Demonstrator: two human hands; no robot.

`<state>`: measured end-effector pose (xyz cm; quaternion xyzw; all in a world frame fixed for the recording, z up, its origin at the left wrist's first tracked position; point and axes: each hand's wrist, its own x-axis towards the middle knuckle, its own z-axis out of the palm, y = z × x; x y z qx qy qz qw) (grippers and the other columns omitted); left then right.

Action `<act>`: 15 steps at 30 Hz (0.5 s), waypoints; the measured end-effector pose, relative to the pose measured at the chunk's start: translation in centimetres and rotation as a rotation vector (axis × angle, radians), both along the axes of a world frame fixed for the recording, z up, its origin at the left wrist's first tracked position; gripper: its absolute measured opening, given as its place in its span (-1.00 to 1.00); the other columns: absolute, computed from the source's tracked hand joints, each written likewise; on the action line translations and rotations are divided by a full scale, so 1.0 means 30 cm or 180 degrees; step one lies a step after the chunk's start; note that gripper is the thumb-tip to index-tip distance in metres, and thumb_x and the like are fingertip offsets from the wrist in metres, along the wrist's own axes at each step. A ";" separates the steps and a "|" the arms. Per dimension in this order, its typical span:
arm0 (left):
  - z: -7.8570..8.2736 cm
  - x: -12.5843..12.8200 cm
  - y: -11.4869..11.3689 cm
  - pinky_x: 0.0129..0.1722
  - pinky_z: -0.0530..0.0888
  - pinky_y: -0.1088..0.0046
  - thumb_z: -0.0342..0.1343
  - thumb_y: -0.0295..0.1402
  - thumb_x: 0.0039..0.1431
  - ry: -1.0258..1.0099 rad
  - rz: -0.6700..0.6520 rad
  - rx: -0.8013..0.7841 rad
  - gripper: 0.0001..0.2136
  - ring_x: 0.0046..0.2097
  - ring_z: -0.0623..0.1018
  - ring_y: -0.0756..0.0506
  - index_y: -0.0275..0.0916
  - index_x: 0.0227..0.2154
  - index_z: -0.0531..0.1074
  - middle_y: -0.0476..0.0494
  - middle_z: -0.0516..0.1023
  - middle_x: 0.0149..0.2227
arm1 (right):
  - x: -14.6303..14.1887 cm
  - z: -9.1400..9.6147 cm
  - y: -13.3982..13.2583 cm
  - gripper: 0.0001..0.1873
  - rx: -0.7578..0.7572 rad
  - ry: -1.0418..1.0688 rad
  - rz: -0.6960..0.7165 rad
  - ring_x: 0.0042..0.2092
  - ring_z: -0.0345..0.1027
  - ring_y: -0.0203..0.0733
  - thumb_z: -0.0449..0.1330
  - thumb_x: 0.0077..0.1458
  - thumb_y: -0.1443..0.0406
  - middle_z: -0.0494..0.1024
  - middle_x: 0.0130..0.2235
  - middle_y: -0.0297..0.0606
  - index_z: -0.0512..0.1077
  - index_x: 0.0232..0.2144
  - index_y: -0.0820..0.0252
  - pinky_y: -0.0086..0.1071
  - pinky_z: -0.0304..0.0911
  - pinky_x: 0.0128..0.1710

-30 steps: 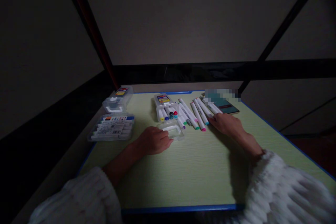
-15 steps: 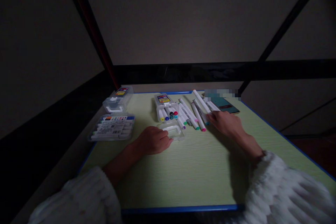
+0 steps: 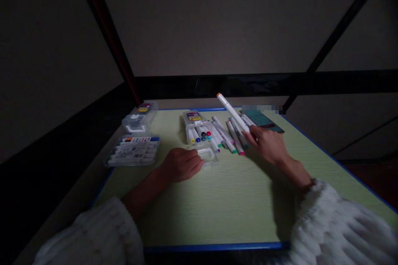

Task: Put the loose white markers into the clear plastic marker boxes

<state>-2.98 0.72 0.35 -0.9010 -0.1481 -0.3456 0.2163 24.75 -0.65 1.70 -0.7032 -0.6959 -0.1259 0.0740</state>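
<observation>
My right hand (image 3: 268,144) pinches a white marker (image 3: 232,112) with an orange tip, lifted off the table and pointing up to the left. Below it several white markers (image 3: 230,140) with coloured caps lie side by side on the pale green table (image 3: 236,203). My left hand (image 3: 182,164) is curled, its fingers resting on a clear plastic lid (image 3: 207,155). Just beyond the lid stands an open clear marker box (image 3: 195,126) with several markers in it.
A closed clear case of markers (image 3: 133,150) lies at the table's left edge, with another clear box (image 3: 139,117) behind it. A dark teal booklet (image 3: 264,121) sits at the far right. A dark rail and slanted posts stand behind the table.
My right hand has picked one marker out of the row and raised it, its orange tip swinging up and left. My left hand stays on the lid.
</observation>
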 end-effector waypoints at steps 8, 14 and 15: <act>-0.008 0.011 0.009 -0.63 0.28 0.68 0.00 -0.45 0.09 -0.1267 0.0200 -0.1702 -0.74 -0.61 0.32 0.17 -0.24 -0.13 0.18 -0.03 0.42 -0.30 | 0.000 -0.011 -0.010 -0.57 0.0229 -0.0073 0.0412 -0.48 0.32 -0.18 -0.20 0.20 0.08 0.51 -0.34 -0.14 0.32 -0.40 0.22 -0.41 -0.24 -0.56; -0.009 0.022 0.011 -0.64 0.28 0.72 0.05 -0.41 0.07 -0.1754 0.0027 -0.2061 -0.58 -0.57 0.32 0.18 -0.19 -0.01 0.06 -0.07 0.37 -0.22 | -0.006 -0.004 -0.016 -0.55 0.0183 -0.0083 0.0608 -0.49 0.29 -0.21 -0.22 0.21 0.09 0.49 -0.37 -0.16 0.34 -0.38 0.23 -0.40 -0.23 -0.56; -0.008 0.024 0.011 -0.65 0.28 0.72 0.05 -0.41 0.08 -0.1775 0.0036 -0.2075 -0.57 -0.57 0.31 0.17 -0.19 -0.01 0.06 -0.08 0.36 -0.21 | -0.005 -0.004 -0.016 -0.55 0.0179 -0.0084 0.0648 -0.49 0.28 -0.22 -0.22 0.21 0.08 0.48 -0.37 -0.17 0.34 -0.38 0.23 -0.40 -0.23 -0.56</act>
